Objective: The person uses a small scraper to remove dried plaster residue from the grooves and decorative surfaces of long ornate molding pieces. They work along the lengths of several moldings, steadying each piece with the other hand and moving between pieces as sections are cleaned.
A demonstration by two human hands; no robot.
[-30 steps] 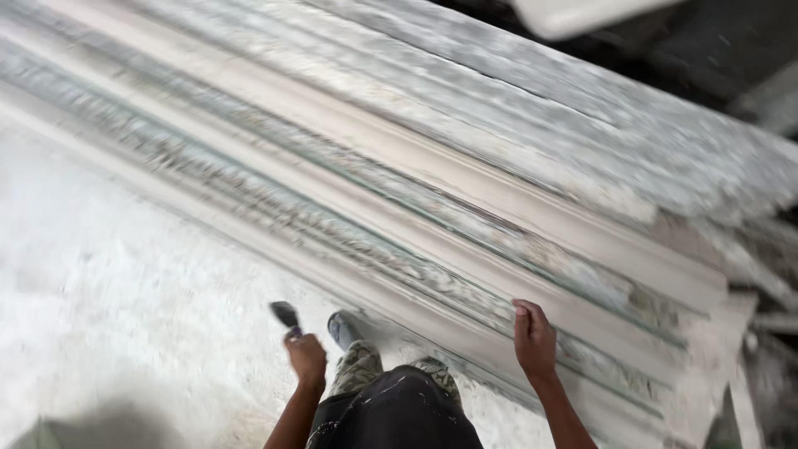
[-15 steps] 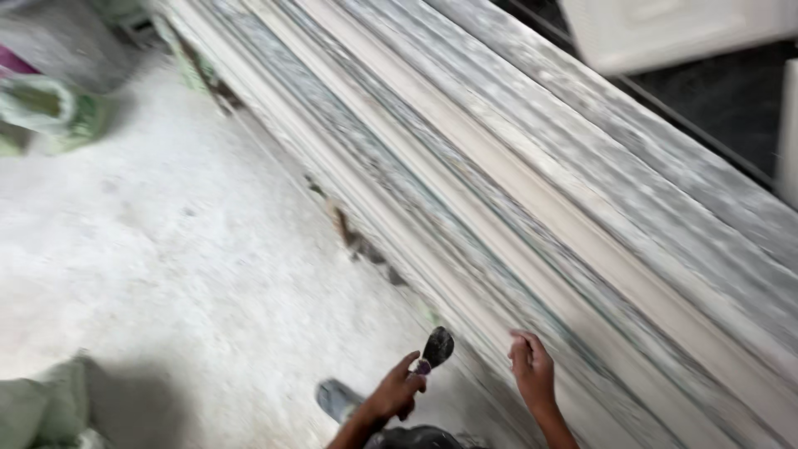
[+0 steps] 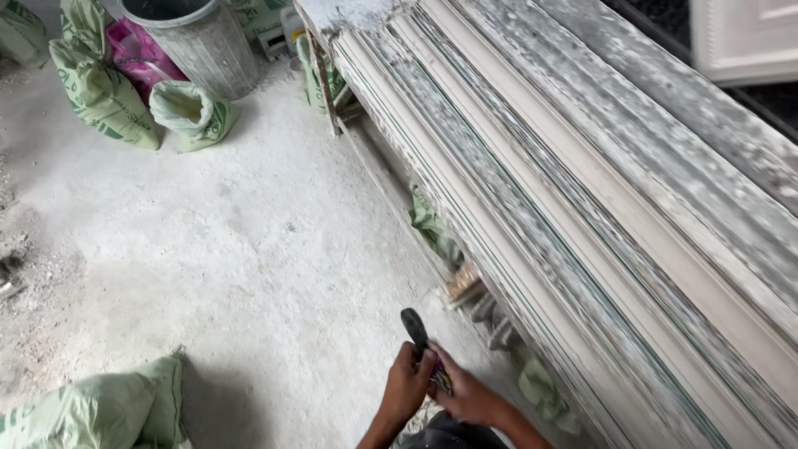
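Both hands met low beside the long stack of mouldings, the left hand clamped on a dark tool, the right hand closed around its lower end, stack untouched.

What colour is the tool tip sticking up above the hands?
Black, seen in the head view.

Pale green sack w/ dark print slumps far up-left of the hands, pink bag just behind it. Another green sack, mouth open, sits beside. One more lies close left of the hands. Green bags stand by the rack end, well beyond the hands.
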